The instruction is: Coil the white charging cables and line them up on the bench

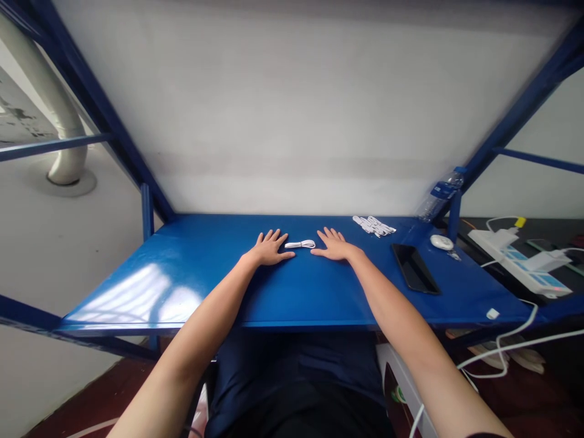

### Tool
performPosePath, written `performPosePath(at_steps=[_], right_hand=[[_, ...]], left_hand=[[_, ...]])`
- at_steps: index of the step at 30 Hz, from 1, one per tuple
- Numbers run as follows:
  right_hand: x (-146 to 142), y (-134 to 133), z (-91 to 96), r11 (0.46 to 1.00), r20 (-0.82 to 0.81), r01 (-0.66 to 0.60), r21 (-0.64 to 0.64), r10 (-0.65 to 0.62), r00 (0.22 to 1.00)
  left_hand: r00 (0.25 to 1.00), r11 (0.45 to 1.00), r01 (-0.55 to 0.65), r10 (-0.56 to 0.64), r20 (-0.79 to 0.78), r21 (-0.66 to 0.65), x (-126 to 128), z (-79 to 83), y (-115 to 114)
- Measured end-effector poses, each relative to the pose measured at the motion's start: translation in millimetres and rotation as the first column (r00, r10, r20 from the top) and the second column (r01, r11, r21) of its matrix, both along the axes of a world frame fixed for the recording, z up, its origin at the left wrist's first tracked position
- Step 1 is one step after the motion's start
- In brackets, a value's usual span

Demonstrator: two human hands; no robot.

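Note:
A small white cable [300,244], coiled and tied in the middle with a dark tie, lies on the blue tabletop [301,298] between my hands. My left hand [269,249] rests flat on its left with the fingers spread, thumb pointing toward the cable. On its right, my right hand [334,246] lies palm down, also with fingers apart. Neither hand holds anything. Further back to the right sits a pile of several similar white cables [374,225].
At the right lie a black phone [415,268], a white rounded object [441,242] and a small white piece [493,314]. A plastic bottle [440,194] leans in the back right corner. White power strips [520,261] and loose cords lie beyond the right edge. Blue frame posts flank both sides.

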State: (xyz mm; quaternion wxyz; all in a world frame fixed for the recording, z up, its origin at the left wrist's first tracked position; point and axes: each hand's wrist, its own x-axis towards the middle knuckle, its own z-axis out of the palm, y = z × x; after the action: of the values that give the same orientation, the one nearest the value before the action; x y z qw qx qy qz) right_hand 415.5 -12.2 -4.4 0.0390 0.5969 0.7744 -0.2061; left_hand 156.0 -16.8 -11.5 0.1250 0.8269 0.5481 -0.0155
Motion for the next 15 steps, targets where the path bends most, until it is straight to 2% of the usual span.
performPosePath(at_steps=[5, 15], right_hand=[[-0.6, -0.9, 0.8, 1.000, 0.007, -0.016, 0.001, 0.016, 1.000], [-0.8, -2.6, 1.1, 1.000, 0.001, -0.012, 0.017, 0.012, 1.000]], left_hand=[[1.000, 1.000, 0.002, -0.002, -0.007, -0.005, -0.4, 3.0, 0.0], [1.000, 1.000, 0.005, -0.005, 0.017, 0.001, -2.6, -2.3, 4.2]])
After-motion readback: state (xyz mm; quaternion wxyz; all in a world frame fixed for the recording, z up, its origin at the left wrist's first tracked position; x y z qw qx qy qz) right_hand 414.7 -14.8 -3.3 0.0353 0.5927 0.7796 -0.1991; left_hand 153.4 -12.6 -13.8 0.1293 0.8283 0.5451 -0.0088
